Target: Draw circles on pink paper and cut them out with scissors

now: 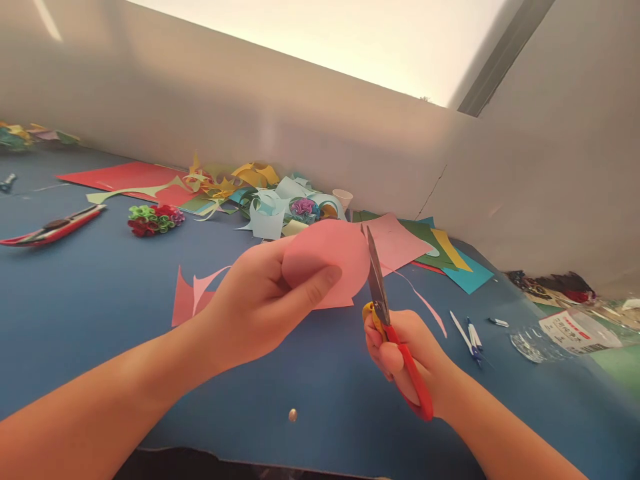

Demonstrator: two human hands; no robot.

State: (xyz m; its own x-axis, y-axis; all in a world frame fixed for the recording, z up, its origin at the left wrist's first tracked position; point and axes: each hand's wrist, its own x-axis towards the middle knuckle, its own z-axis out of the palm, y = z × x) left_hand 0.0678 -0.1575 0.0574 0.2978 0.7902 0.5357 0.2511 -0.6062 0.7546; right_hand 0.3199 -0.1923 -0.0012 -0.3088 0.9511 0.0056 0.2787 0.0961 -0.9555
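My left hand point(270, 293) pinches a rounded pink paper piece point(330, 250) between thumb and fingers, over the middle of the table. In my right hand point(410, 360) is a pair of scissors point(383, 307) with red and yellow handles, fingers closed round the grips. The blades point up and stand slightly apart at the paper's right edge. A thin pink paper strip point(425, 303) curves away to the right of the blades. Beneath and behind my left hand lie pink paper offcuts point(184, 297), partly covered by the hand.
Paper scraps point(273, 203) heap along the wall, with a small cup point(343, 199) among them. A paper flower cluster point(155, 220) and a red utility knife point(55, 227) lie left. Coloured sheets point(467, 270), pens point(465, 337) and a plastic bottle point(565, 337) are right.
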